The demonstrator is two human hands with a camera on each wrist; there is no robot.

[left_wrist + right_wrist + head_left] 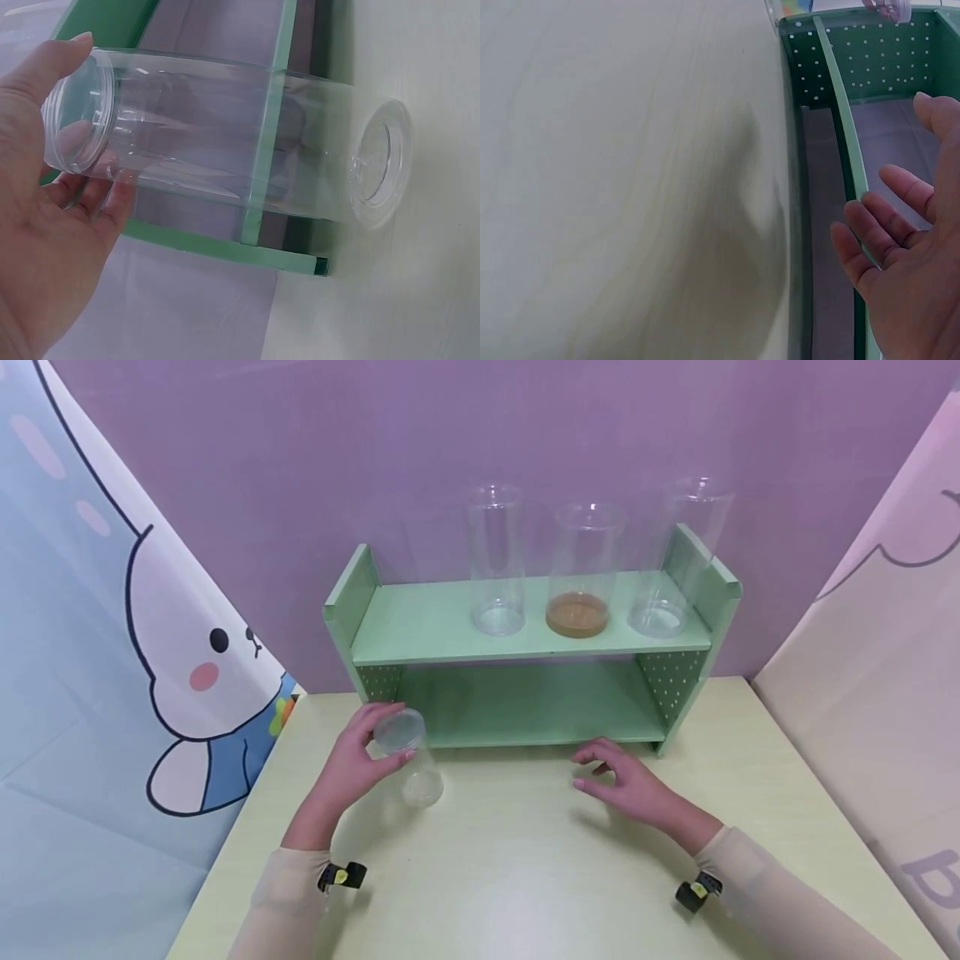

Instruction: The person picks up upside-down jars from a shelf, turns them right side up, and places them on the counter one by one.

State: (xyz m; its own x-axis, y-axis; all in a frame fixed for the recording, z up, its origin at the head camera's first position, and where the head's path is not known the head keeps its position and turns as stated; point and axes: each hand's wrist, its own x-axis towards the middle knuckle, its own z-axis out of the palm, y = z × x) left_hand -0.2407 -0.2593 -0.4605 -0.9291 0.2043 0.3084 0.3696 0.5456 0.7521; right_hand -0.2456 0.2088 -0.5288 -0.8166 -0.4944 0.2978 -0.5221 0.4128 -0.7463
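In front of the left end of the green shelf (525, 703), the left hand (354, 770) spans the top of the clear jar (423, 767), thumb and fingers bent round its rim; whether the base touches the table (510, 868) I cannot tell. On the right, the right hand (626, 785) is loosely bent, holding nothing. The jar looks light, smooth and probably slippery, its thin wall likely to flex, so the ridged rim seems the surest hold.

Held jar (217, 135) colourless; shelf (525, 702) green (lower side panels (670, 681) white-dotted); backdrop (450, 427) purple; tabletop (510, 860) pale yellow.
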